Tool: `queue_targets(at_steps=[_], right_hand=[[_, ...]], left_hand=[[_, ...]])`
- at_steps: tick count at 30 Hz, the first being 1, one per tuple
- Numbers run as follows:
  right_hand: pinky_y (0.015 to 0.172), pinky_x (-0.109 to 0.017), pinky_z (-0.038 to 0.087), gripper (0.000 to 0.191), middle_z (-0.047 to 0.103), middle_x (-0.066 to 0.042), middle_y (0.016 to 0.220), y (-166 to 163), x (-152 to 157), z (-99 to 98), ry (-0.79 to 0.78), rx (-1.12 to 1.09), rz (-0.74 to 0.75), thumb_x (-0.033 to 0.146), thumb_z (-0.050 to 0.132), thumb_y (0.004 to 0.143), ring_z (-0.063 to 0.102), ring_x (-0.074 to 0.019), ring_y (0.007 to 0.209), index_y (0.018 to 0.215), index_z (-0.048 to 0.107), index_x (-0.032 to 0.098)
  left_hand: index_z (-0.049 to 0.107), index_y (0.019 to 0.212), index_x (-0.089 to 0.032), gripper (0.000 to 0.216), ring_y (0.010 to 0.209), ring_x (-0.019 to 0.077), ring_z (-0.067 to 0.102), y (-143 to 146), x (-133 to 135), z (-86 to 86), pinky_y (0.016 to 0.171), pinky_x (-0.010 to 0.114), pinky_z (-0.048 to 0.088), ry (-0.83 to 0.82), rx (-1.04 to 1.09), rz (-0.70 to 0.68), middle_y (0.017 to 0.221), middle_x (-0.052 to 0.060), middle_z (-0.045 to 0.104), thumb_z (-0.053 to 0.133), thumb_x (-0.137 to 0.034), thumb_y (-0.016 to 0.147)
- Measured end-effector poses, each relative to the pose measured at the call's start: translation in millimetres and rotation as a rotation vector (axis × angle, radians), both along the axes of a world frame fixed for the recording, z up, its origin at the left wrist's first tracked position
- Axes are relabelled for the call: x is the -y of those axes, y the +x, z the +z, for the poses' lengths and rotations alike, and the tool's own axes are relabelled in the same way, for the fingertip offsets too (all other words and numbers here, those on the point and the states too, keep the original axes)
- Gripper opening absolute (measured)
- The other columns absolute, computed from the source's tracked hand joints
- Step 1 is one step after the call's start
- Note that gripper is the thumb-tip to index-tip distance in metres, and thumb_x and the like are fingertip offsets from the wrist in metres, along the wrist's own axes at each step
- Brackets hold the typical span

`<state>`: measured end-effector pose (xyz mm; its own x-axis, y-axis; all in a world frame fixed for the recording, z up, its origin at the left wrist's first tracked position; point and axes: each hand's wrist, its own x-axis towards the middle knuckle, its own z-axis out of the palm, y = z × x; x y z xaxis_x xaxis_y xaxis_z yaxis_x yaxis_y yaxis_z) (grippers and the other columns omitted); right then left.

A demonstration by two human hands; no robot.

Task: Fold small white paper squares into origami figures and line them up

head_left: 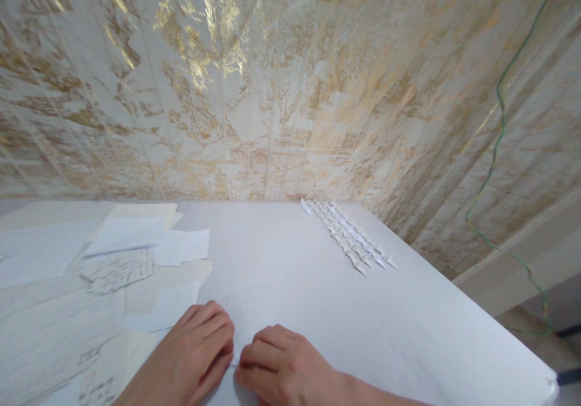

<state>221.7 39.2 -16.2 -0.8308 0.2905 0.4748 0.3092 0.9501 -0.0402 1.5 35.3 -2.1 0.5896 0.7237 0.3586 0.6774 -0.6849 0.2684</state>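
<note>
My left hand (200, 345) and my right hand (281, 360) are close together at the near side of the white table (281, 279). The fingers of both are curled and pinched, fingertips facing each other low over the tabletop. Between them a sliver of white paper (234, 362) shows; the rest of it is covered by the fingers, so its shape cannot be made out. Just left of my left hand lie loose paper sheets (149, 303), some with writing. Toward the back right, small folded white paper pieces (349, 233) with pointed tips stand in slanting rows.
A heap of white and cream papers (40, 315) covers the table's left side. Behind the table hangs a gold-patterned covering (254, 91). A green cord (499, 103) hangs down at the right, beyond the table's slanting right edge (472, 297).
</note>
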Motion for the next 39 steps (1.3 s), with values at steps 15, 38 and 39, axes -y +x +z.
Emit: queue_targets(at_steps=[15, 38, 39], right_hand=[[0.078, -0.031, 0.045, 0.021, 0.068, -0.003, 0.098, -3.1, 5.2, -4.3, -0.136, 0.048, -0.066, 0.015, 0.067, 0.080, 0.056, -0.0196, 0.088, 0.099, 0.057, 0.019], [0.075, -0.031, 0.045, 0.018, 0.067, -0.004, 0.098, -9.5, 7.4, 2.0, -0.118, 0.095, -0.084, 0.015, 0.067, 0.083, 0.056, -0.0192, 0.088, 0.100, 0.059, 0.016], [0.074, -0.031, 0.044, 0.017, 0.067, -0.004, 0.098, -9.6, 7.5, 1.6, -0.105, 0.107, -0.088, 0.015, 0.066, 0.084, 0.056, -0.0191, 0.089, 0.100, 0.058, 0.016]], left_hand=[[0.052, 0.077, -0.023, 0.016, 0.080, 0.0180, 0.053, 0.2, 0.0, -9.2, 0.077, 0.031, 0.035, 0.049, 0.081, -0.031, 0.079, -0.005, 0.061, 0.056, -0.010, 0.085], [0.061, 0.086, -0.027, 0.018, 0.085, 0.0195, 0.061, -10.0, 2.6, 3.9, 0.079, 0.030, 0.048, -0.325, 0.095, 0.069, 0.088, -0.002, 0.067, 0.047, -0.028, 0.096], [0.062, 0.087, -0.027, 0.016, 0.086, 0.0196, 0.061, -10.3, 3.1, 4.5, 0.079, 0.030, 0.049, -0.336, 0.096, 0.071, 0.089, -0.002, 0.067, 0.049, -0.029, 0.095]])
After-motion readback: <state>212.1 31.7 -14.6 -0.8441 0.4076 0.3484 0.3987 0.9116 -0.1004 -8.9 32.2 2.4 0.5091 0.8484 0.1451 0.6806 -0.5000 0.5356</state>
